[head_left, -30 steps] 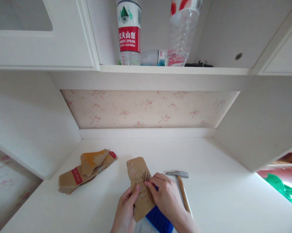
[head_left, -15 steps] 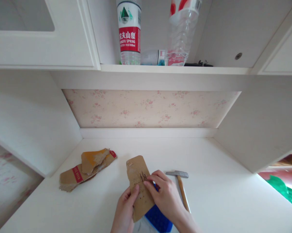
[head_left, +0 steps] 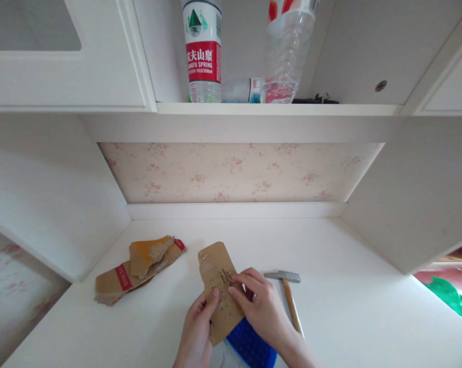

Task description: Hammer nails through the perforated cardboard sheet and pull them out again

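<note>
A piece of brown cardboard (head_left: 220, 260), dotted with small holes, is raised above the desk at a tilt. My left hand (head_left: 198, 323) grips its lower left edge, thumb on the face and fingers behind. Several thin dark nails (head_left: 225, 276) stick out of the cardboard near its right edge. There my right hand (head_left: 262, 301) has its thumb and forefinger closed around what looks like a nail, mostly hidden by the fingertips. Partly covered by the cardboard and my right hand, a blue plastic tray-like piece (head_left: 249, 343) lies below.
A hammer (head_left: 292, 306) with a wooden handle lies right of my right hand. Torn cardboard pieces (head_left: 138, 268) lie on the white desk (head_left: 369, 306) at left. Overhead, a shelf (head_left: 231, 109) holds plastic bottles (head_left: 203, 61). Side panels flank the desk.
Both hands stay at the cardboard, which has shifted very slightly. The right fingers remain pinched by the nails. More of the blue piece shows, and the view has moved a little.
</note>
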